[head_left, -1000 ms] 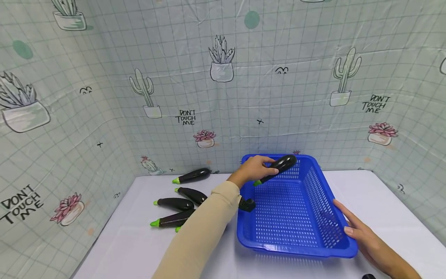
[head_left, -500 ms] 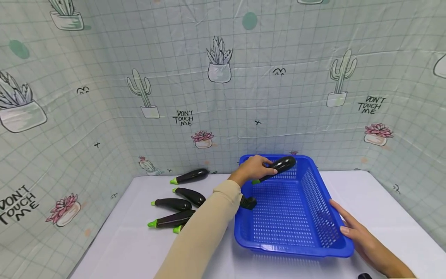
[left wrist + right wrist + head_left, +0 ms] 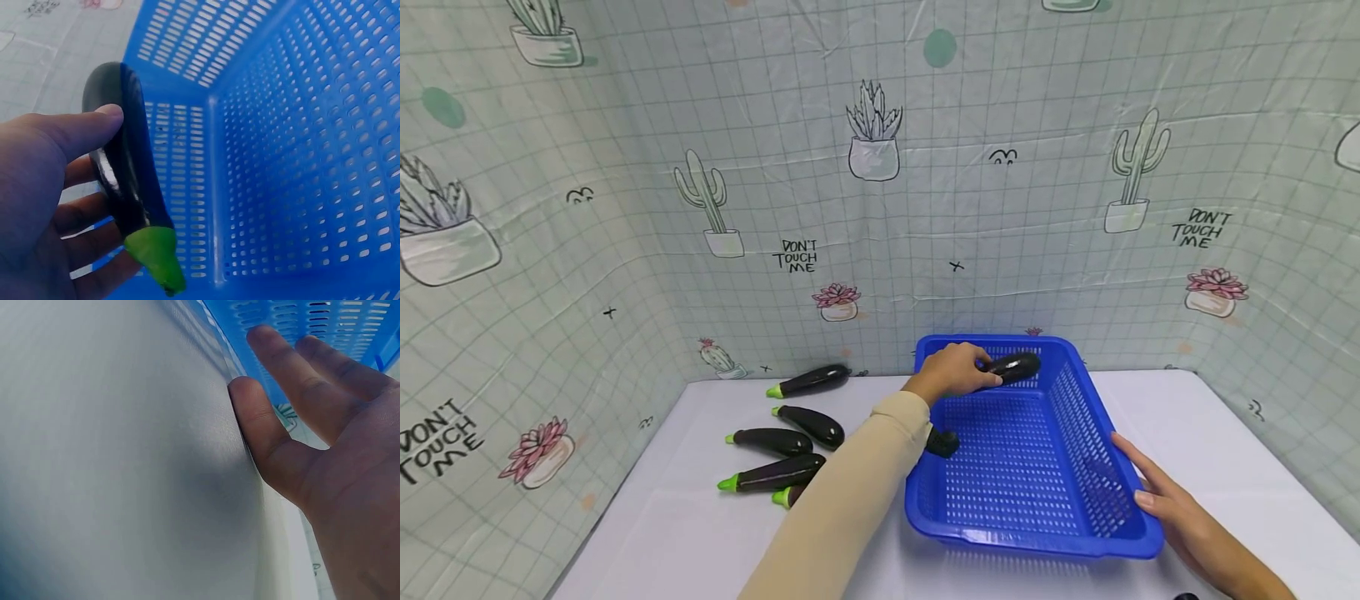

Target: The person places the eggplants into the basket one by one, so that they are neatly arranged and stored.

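Note:
My left hand (image 3: 957, 371) holds a glossy dark eggplant (image 3: 1019, 367) inside the far end of the blue plastic basket (image 3: 1022, 543). In the left wrist view the thumb lies across the eggplant (image 3: 128, 156) and the fingers pass behind it, its green stem end pointing down over the basket's slotted wall. My right hand (image 3: 1180, 508) rests against the basket's right side, thumb near the rim. The right wrist view shows the fingers of the right hand (image 3: 312, 419) extended, tips at the blue wall.
Several more eggplants (image 3: 775, 473) lie on the white tabletop (image 3: 677, 533) left of the basket, one (image 3: 814, 381) farther back near the wall. A printed cloth (image 3: 955, 208) hangs behind and at both sides. My left sleeve (image 3: 850, 500) covers part of the group.
My left hand has lowered the eggplant deeper into the basket, so its green end is now hidden in the head view. The right hand stays at the basket's side.

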Demonstrator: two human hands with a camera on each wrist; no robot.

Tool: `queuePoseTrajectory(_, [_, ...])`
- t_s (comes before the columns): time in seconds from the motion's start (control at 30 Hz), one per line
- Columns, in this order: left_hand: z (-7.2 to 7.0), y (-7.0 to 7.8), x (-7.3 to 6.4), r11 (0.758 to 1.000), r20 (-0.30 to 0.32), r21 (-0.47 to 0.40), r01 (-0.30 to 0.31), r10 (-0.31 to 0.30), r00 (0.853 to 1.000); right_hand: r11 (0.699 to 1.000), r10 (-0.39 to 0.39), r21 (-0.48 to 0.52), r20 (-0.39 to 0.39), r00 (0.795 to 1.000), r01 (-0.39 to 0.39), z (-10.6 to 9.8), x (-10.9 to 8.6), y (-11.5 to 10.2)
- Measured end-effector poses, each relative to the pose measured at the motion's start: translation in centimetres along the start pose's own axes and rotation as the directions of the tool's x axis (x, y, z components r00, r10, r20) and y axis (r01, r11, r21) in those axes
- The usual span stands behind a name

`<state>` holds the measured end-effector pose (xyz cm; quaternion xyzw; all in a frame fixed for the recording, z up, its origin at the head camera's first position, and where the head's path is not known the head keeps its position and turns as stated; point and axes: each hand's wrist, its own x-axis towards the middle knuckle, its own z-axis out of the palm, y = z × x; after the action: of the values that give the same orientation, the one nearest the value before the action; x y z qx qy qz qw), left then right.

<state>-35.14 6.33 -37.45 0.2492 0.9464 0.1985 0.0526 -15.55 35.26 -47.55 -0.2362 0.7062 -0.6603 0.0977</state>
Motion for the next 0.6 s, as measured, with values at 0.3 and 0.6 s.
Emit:
queuePoseTrajectory(0.3, [0.50,0.07,0.72,0.999,-0.016,0.048,0.025,-0.024,1.000,1.000,-0.015,-0.011,-0.005,1.000,0.015,0.07,-0.05,-0.42])
queuePoseTrajectory(0.6, [0.77,-0.07,0.85,0.999,-0.014,0.037,0.039,-0.039,0.999,1.000,-0.014,0.010,0.021,1.000,0.014,-0.21,0.06,-0.07])
